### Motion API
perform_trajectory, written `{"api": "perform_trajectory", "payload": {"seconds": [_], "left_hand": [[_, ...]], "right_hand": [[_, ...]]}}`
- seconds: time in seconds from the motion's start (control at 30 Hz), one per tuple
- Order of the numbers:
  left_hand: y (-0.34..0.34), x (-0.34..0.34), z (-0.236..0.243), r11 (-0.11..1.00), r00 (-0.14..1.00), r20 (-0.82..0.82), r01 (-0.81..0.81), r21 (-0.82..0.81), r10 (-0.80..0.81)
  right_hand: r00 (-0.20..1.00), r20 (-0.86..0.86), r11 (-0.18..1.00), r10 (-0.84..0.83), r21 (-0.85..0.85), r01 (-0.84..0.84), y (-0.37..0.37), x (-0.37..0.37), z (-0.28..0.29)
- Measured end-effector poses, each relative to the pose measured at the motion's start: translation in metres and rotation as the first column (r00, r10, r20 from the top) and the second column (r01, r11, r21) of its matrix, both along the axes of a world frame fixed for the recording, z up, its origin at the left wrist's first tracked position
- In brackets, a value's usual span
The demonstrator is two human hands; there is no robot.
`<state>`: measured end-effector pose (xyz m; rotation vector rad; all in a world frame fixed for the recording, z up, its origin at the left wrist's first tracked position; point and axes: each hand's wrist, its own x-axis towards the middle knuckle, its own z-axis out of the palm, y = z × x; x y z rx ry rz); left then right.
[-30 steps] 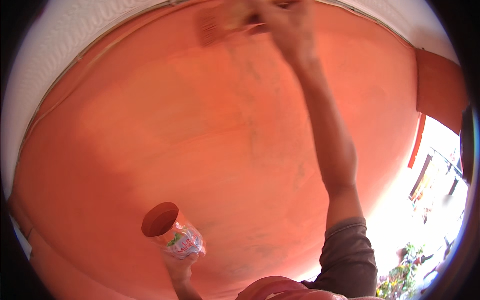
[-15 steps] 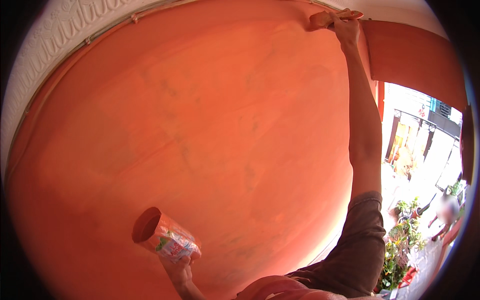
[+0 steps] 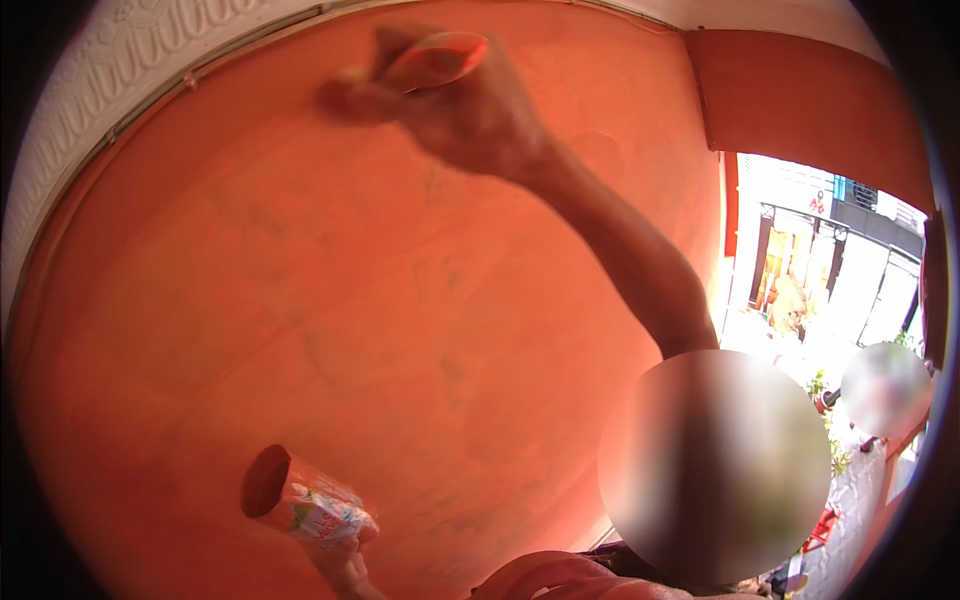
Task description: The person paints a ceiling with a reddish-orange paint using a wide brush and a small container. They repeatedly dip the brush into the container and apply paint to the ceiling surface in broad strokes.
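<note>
My right hand point(image 3: 470, 120) is raised high in front of the orange wall point(image 3: 400, 290), its fingers closed round a paintbrush point(image 3: 440, 62). The brush's paint-smeared handle end shows above the fist. Its bristle end is blurred and mostly hidden by the hand, so I cannot tell whether it touches the wall. Low on the left, my left hand point(image 3: 345, 562) holds a cut-open plastic container point(image 3: 325, 508) from below. The container tilts with its wide mouth to the upper left. Its inside is coated orange, and a printed label wraps its side.
White moulded trim point(image 3: 110, 70) and a thin pipe run along the wall's top. At the right, a dark orange beam point(image 3: 810, 90) tops a bright opening. Beyond it stand a metal gate point(image 3: 800, 270), potted plants and a person, blurred point(image 3: 886, 390).
My right hand has swept left with the brush from the top right corner of the wall and come nearer. The container in my left hand has shifted slightly left and down in view.
</note>
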<state>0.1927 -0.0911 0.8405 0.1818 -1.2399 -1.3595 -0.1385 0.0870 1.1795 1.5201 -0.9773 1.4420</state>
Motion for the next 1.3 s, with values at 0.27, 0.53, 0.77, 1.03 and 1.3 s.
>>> {"api": "perform_trajectory", "payload": {"seconds": [0.27, 0.53, 0.77, 1.03, 1.3], "left_hand": [[0.008, -0.005, 0.013, 0.997, 0.997, 0.038, -0.070, -0.024, 0.071], [0.049, -0.041, 0.036, 0.982, 0.981, 0.034, -0.189, -0.005, 0.189], [0.059, -0.072, 0.036, 0.970, 0.970, 0.044, -0.240, 0.039, 0.239], [0.077, -0.078, 0.054, 0.956, 0.955, 0.054, -0.294, 0.019, 0.292], [0.111, -0.053, 0.068, 0.991, 0.987, 0.108, -0.125, 0.055, 0.118]], "right_hand": [[0.910, 0.147, 0.903, 0.388, -0.257, -0.344, 0.030, -0.200, 0.041], [0.968, 0.234, 0.835, -0.088, -0.513, 0.200, 0.131, -0.447, 0.107], [0.749, 0.164, 0.681, -0.642, -0.329, 0.655, 0.054, -0.303, 0.071], [0.886, -0.389, 0.955, 0.252, -0.050, -0.293, 0.033, -0.074, 0.031], [0.880, 0.101, 0.860, 0.463, -0.292, -0.419, 0.011, -0.163, 0.056]]}}
